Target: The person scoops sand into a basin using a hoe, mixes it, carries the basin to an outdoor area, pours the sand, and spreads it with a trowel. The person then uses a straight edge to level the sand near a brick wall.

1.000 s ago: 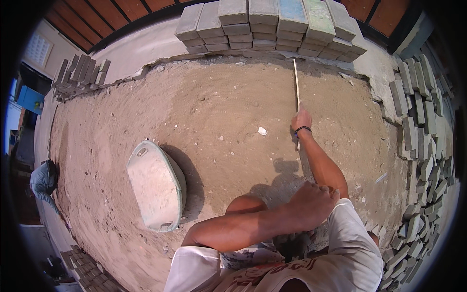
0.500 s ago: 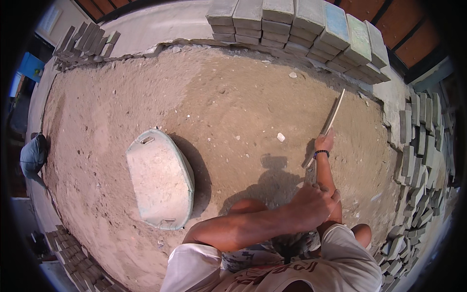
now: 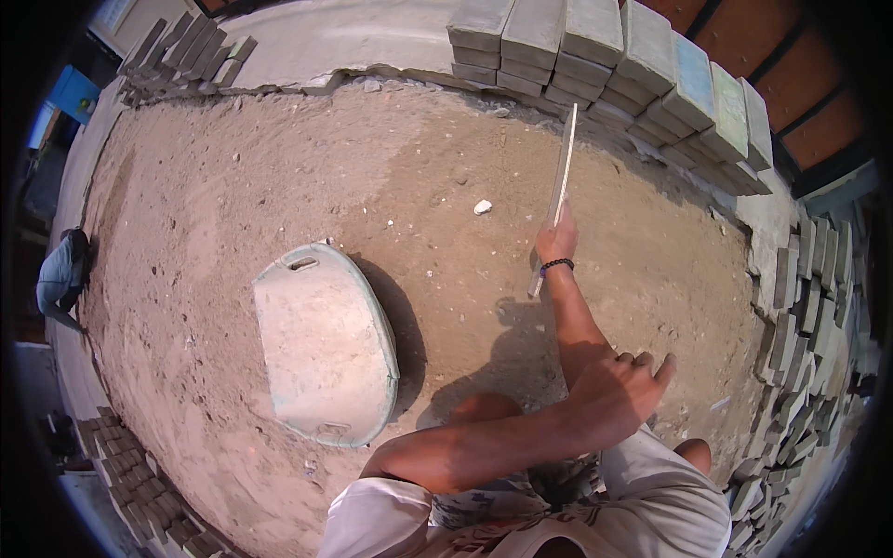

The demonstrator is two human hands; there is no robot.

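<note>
My right hand point(image 3: 556, 240) is closed around a long, narrow, pale board point(image 3: 566, 166), seen nearly edge-on. A dark beaded bracelet circles that wrist. One end of the board points away toward the brick stack; whether it touches the soil I cannot tell. My left forearm crosses over my right arm. Beyond it, my left hand point(image 3: 621, 391) hangs with its fingers mostly curled and one finger jutting out; its palm side is hidden. Sandy soil point(image 3: 446, 279) lies under both hands. A white stone point(image 3: 482, 206) sits left of the board.
To my left rests a dusty pale tub point(image 3: 326, 349) with handle slots. Grey paving bricks point(image 3: 591, 33) are stacked at the far edge, with more loose bricks point(image 3: 800, 325) piled at right. A person point(image 3: 63, 279) bends down at the far left. Bricks point(image 3: 139, 484) also lie at lower left.
My right hand has swung the board leftward and farther away. My left hand has shifted slightly, with one finger now sticking out. The view has turned a little.
</note>
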